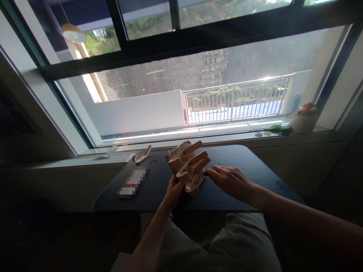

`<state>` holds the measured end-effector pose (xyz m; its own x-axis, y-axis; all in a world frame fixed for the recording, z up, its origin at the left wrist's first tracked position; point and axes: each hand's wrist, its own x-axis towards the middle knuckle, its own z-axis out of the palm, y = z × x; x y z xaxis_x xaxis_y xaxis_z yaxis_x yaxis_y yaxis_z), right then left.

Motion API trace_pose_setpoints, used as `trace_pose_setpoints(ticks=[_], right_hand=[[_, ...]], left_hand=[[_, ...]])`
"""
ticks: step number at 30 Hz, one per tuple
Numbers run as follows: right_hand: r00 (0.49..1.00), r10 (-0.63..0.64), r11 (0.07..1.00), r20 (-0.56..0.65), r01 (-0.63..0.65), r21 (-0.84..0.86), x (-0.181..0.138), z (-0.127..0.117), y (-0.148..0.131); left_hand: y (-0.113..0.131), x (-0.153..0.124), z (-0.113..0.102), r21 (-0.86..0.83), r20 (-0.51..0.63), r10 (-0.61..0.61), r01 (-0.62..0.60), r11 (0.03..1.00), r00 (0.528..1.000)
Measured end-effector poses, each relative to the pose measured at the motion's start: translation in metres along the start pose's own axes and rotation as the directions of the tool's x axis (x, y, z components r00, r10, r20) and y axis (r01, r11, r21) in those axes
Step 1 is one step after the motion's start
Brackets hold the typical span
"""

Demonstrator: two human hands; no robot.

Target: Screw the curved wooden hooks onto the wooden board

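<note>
My left hand (173, 190) is closed around the lower left side of a wooden hook rack (185, 173), a rough-faced board carrying several pale curved wooden hooks. The rack is held tilted above the table. My right hand (229, 179) is closed on the dark handle of a thin-shafted tool, apparently a screwdriver (201, 173), whose shaft points left at the rack among the hooks. Its tip is too small to make out. A loose wooden hook (142, 155) lies at the table's back left, with a few screws (153, 160) beside it.
Under the work is a dark table (235, 158) with rounded corners. A box with a blurred surface (132, 183) lies on its left part. Behind runs a window sill (221, 138), with a white pot (303, 122) and green leaves (276, 129) at its right end.
</note>
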<state>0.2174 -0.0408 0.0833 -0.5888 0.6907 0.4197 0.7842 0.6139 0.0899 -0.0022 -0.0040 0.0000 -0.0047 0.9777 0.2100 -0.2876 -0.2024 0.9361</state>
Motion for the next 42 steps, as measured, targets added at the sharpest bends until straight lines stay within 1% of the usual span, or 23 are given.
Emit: trace_pose_setpoints(ticks=[2,3,5,7,9,11,14,17,19,20,21,23,25,27,28,29,30,32,33,35,37,39,42], right_hand=[[0.991,0.130,0.979,-0.028,-0.124,0.163,-0.002,0.010,0.001],[0.976,0.215,0.943,-0.018,-0.203,0.264,-0.003,0.015,0.002],[0.937,0.344,0.837,0.055,-0.333,0.434,-0.004,0.023,0.004],[0.916,0.379,0.767,0.134,-0.392,0.509,-0.003,0.025,0.006],[0.917,0.364,0.784,0.165,-0.397,0.477,-0.002,0.021,0.007],[0.935,0.325,0.862,0.144,-0.355,0.360,0.000,0.012,0.005],[0.984,0.165,0.977,0.062,-0.172,0.123,0.002,-0.004,0.002],[0.998,-0.052,0.996,0.047,0.055,-0.064,0.004,-0.011,0.000],[0.992,-0.120,0.989,0.047,0.124,-0.081,0.005,-0.007,0.001],[0.993,-0.116,0.992,0.032,0.117,-0.046,0.005,-0.003,0.001],[0.997,-0.075,0.997,0.006,0.075,0.018,0.004,0.002,0.002],[0.995,0.093,0.971,-0.043,-0.081,0.223,0.003,0.014,0.003],[0.961,0.277,0.860,-0.020,-0.238,0.451,0.001,0.025,0.006],[0.931,0.361,0.742,0.050,-0.319,0.590,0.002,0.030,0.009],[0.927,0.366,0.718,0.084,-0.339,0.608,0.003,0.030,0.011],[0.927,0.359,0.726,0.110,-0.351,0.591,0.004,0.027,0.012],[0.929,0.346,0.762,0.128,-0.358,0.540,0.005,0.023,0.013],[0.944,0.301,0.871,0.137,-0.331,0.365,0.007,0.010,0.012],[0.954,0.272,0.916,0.123,-0.296,0.271,0.008,0.002,0.010],[0.985,0.154,0.978,0.081,-0.163,0.131,0.008,-0.011,0.006],[0.998,0.014,1.000,0.063,-0.015,0.000,0.007,-0.020,0.002],[0.993,-0.105,0.989,0.057,0.110,-0.098,0.007,-0.022,-0.001],[0.979,-0.197,0.971,0.042,0.201,-0.127,0.007,-0.015,0.000]], left_hand=[[0.002,-0.001,0.001,-0.006,0.024,0.012,-0.012,1.000,1.000],[0.003,-0.001,0.001,0.000,0.031,0.016,-0.016,1.000,0.999],[0.004,-0.002,0.002,0.018,0.033,0.015,-0.016,1.000,0.999],[0.005,-0.002,0.002,0.028,0.023,0.007,-0.007,1.000,1.000],[0.004,-0.002,0.002,0.022,0.004,-0.005,0.004,1.000,1.000],[0.002,-0.001,0.002,0.008,-0.017,-0.014,0.014,1.000,1.000],[-0.001,0.000,0.000,-0.003,-0.042,-0.032,0.032,0.999,0.999],[-0.003,0.001,-0.002,-0.005,-0.050,-0.037,0.037,0.999,0.998],[-0.003,0.002,-0.002,-0.012,-0.035,-0.027,0.027,1.000,0.999],[-0.003,0.002,-0.002,-0.014,-0.028,-0.021,0.021,1.000,0.999],[-0.002,0.001,-0.002,-0.011,-0.024,-0.016,0.016,1.000,1.000],[-0.001,0.001,-0.001,0.009,-0.027,-0.008,0.008,1.000,1.000],[0.000,0.000,0.000,0.020,-0.026,-0.001,0.001,1.000,1.000],[0.000,0.000,0.001,0.010,-0.020,0.001,0.000,1.000,1.000],[-0.001,0.000,0.001,-0.001,-0.020,-0.003,0.003,1.000,1.000],[-0.002,0.001,0.001,-0.011,-0.028,-0.009,0.009,1.000,1.000],[-0.002,0.001,0.001,-0.021,-0.040,-0.021,0.020,1.000,0.999],[-0.004,0.002,0.000,-0.044,-0.059,-0.053,0.050,0.998,0.997],[-0.004,0.002,-0.001,-0.055,-0.061,-0.066,0.063,0.996,0.996],[-0.004,0.002,-0.001,-0.073,-0.055,-0.084,0.080,0.994,0.995],[-0.004,0.002,-0.001,-0.078,-0.057,-0.091,0.086,0.993,0.994],[-0.004,0.002,-0.001,-0.073,-0.059,-0.087,0.083,0.994,0.994],[-0.003,0.003,-0.002,-0.056,-0.046,-0.074,0.071,0.996,0.996]])
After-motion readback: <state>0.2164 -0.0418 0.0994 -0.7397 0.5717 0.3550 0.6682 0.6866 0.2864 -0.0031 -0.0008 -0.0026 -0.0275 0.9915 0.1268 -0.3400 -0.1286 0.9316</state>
